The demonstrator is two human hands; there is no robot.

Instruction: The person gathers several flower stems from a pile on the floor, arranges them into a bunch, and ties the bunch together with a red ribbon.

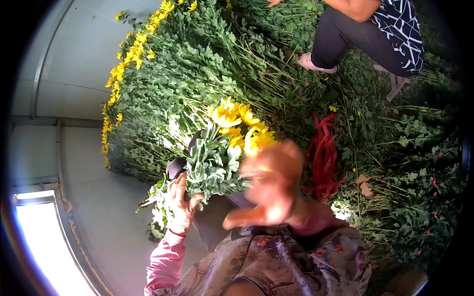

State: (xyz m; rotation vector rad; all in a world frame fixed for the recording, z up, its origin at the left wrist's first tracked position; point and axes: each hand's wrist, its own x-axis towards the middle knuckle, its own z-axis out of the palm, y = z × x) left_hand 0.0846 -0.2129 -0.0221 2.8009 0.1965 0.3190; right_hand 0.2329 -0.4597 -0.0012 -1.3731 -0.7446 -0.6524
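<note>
A bunch of yellow chrysanthemums lies across my lap, its flower heads towards the upper right and its leafy stems towards the lower left. My left hand grips the leafy stems from the left side. Blurred by motion, my right hand is just right of the bunch, close to the flower heads. Its thumb is spread away from the fingers, and I see nothing held in it. Whether it touches the petals cannot be made out.
A large heap of cut chrysanthemums spreads ahead, blooms along its left edge. Red ties lie right of my right hand. Another person sits on a low stool at upper right. More bundles lie right; a pale wall stands left.
</note>
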